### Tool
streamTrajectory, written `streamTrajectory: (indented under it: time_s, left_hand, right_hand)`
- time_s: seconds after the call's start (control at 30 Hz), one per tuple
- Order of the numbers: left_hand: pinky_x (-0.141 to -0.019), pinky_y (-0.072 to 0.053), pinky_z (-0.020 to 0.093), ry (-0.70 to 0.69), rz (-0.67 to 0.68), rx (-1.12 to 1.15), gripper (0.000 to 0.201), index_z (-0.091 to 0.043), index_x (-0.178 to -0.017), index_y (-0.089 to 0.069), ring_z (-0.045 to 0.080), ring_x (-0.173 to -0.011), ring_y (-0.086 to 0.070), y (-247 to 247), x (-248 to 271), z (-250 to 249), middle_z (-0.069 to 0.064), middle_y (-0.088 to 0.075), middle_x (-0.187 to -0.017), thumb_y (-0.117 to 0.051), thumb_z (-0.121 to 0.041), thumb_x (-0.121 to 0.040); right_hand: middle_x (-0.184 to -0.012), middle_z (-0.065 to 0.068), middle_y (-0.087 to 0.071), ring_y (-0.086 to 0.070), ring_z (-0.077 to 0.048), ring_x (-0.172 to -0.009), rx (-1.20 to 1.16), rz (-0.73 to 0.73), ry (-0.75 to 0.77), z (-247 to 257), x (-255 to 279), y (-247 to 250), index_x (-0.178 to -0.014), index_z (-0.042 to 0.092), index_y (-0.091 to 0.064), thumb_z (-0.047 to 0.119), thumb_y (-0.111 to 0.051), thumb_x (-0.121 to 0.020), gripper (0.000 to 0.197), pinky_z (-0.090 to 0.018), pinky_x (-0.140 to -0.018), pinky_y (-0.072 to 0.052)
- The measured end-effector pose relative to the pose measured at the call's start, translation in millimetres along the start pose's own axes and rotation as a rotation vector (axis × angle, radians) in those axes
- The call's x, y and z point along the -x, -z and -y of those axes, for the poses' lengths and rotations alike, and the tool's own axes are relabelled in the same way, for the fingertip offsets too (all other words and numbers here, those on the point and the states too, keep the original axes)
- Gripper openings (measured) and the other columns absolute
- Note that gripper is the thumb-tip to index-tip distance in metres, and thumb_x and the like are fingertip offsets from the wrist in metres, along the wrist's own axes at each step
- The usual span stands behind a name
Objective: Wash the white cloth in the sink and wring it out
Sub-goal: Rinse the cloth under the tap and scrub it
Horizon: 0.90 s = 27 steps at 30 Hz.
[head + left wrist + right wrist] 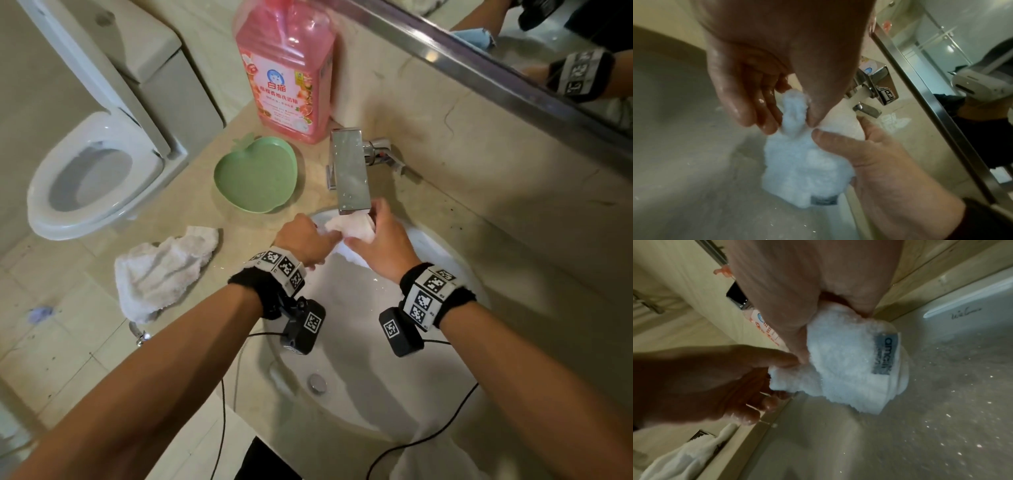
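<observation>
under the one faucet, left hand and right hand both pinch one white cloth over the sink. left of the faucet lie a second cloth, one green dish and one pink bottle.

Head camera looks steeply down at the sink from above; each wrist camera peers close along its hand. All three views share the basin.

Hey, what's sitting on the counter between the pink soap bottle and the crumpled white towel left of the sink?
A green apple-shaped dish lies there on the counter, between the pink bottle and the crumpled towel. The head view shows it.
</observation>
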<state>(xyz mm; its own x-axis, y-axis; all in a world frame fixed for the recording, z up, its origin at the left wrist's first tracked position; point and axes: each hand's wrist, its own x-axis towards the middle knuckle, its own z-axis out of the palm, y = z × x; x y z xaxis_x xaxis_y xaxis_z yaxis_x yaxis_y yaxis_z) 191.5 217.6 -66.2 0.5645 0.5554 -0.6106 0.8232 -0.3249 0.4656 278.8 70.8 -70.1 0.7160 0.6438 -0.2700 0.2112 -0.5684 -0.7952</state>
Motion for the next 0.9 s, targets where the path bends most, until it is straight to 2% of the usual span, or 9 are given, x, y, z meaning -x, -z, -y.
streamTrajectory:
  time_s: [0.17, 0.23, 0.3, 0.43, 0.53, 0.63, 0.73, 0.83, 0.9]
  left_hand:
    - [-0.055, -0.057, 0.026, 0.013, -0.067, -0.113, 0.039, -0.014, -0.071, -0.066, 0.014, -0.043, -0.065, -3, -4, -8, -0.001, -0.065, -0.049, -0.066, -0.053, -0.076]
    - [-0.057, -0.059, 0.029, -0.036, 0.043, 0.124, 0.026, -0.014, -0.087, -0.065, 0.014, -0.05, -0.068, -5, -8, -9, 0.001, -0.07, -0.063, -0.066, -0.04, -0.082]
    - [-0.065, -0.062, 0.035, -0.057, 0.213, 0.467, 0.031, -0.011, -0.107, -0.061, 0.014, -0.062, -0.072, -4, -8, -13, 0.003, -0.071, -0.079, -0.06, -0.035, -0.086]
    - [-0.072, -0.061, 0.035, -0.111, 0.253, 0.608, 0.043, -0.012, -0.112, -0.06, 0.016, -0.078, -0.072, -6, -12, -9, 0.005, -0.071, -0.092, -0.067, -0.043, -0.083]
    - [-0.071, -0.06, 0.031, -0.189, 0.135, 0.633, 0.009, -0.017, -0.092, -0.061, 0.021, -0.09, -0.069, -7, -16, 5, 0.006, -0.068, -0.095, -0.067, -0.024, -0.091]
    - [-0.067, -0.058, 0.026, -0.189, 0.14, 0.763, 0.014, -0.017, -0.088, -0.063, 0.019, -0.087, -0.071, -8, -16, 12, 0.002, -0.071, -0.091, -0.058, -0.005, -0.094]
    - [-0.07, -0.058, 0.027, -0.17, 0.239, 0.826, 0.008, -0.017, -0.097, -0.066, 0.014, -0.088, -0.072, -7, -11, 13, 0.0, -0.075, -0.094, -0.06, -0.013, -0.092]
    - [-0.079, -0.059, 0.035, -0.194, 0.29, 0.795, 0.04, -0.018, -0.113, -0.066, 0.019, -0.098, -0.071, -7, -8, 14, 0.001, -0.074, -0.104, -0.078, -0.026, -0.076]
    - [-0.081, -0.06, 0.038, -0.241, 0.232, 0.737, 0.037, -0.02, -0.108, -0.067, 0.02, -0.095, -0.072, -7, -8, 15, 0.0, -0.075, -0.099, -0.081, -0.024, -0.074]
  right_hand:
    - [-0.117, -0.002, -0.064, -0.065, -0.021, -0.103, -0.06, -0.044, -0.082, -6, 3, 0, -0.132, 0.015, -0.044, 0.018, -0.08, -0.083, 0.06, -0.034, -0.088, -0.055]
    - [-0.107, 0.003, -0.063, -0.065, -0.013, -0.093, -0.077, -0.026, -0.061, -8, 4, -2, -0.122, 0.023, -0.044, 0.016, -0.08, -0.084, 0.053, -0.017, -0.076, -0.053]
    - [-0.097, 0.01, -0.06, -0.062, -0.002, -0.084, -0.065, -0.009, -0.018, -6, 6, -6, -0.119, 0.027, -0.045, 0.013, -0.079, -0.085, 0.051, -0.007, -0.062, -0.046]
    - [-0.096, 0.015, -0.063, -0.062, 0.004, -0.085, -0.14, 0.001, 0.021, -3, 5, -7, -0.115, 0.031, -0.053, 0.018, -0.075, -0.087, 0.038, -0.007, -0.064, -0.046]
    - [-0.102, 0.009, -0.07, -0.069, -0.004, -0.088, -0.306, 0.037, -0.031, -6, 0, -2, -0.105, 0.032, -0.062, 0.022, -0.07, -0.092, 0.018, -0.015, -0.071, -0.055]
    - [-0.096, 0.004, -0.075, -0.074, -0.012, -0.09, -0.428, 0.02, -0.079, -9, -4, -1, -0.096, 0.029, -0.071, 0.01, -0.077, -0.086, 0.022, -0.032, -0.081, -0.061]
    - [-0.086, 0.004, -0.077, -0.075, -0.01, -0.084, -0.431, -0.006, -0.115, -8, -6, -8, -0.083, 0.027, -0.073, 0.008, -0.085, -0.077, 0.023, -0.023, -0.076, -0.059]
    - [-0.079, 0.006, -0.077, -0.075, -0.015, -0.081, -0.46, 0.001, -0.146, -4, -9, -13, -0.064, 0.025, -0.072, 0.008, -0.086, -0.076, 0.025, -0.032, -0.081, -0.061]
    - [-0.083, 0.009, -0.077, -0.074, -0.009, -0.08, -0.422, 0.024, -0.12, -1, -9, -12, -0.068, 0.036, -0.076, 0.012, -0.083, -0.08, 0.028, -0.029, -0.077, -0.06]
